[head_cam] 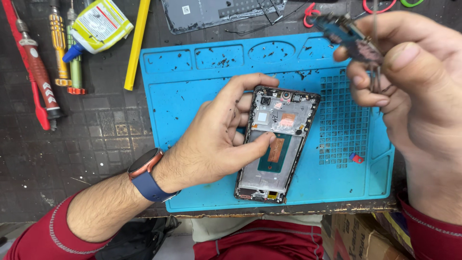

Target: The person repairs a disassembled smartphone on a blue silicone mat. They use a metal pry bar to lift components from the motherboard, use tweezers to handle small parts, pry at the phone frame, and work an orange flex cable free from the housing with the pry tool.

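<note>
An opened phone frame lies face down on a blue repair mat, its inner shielding and copper patches exposed. My left hand grips the frame's left edge, thumb pressed on its middle and index finger curled over the top corner. My right hand is raised close to the camera at the upper right. It pinches a small blue circuit board together with thin metal tweezers.
Screwdrivers and a yellow pry stick lie left of the mat beside a glue bottle. A grey phone back cover rests at the top. A small red part sits on the mat. Cardboard box below the bench edge.
</note>
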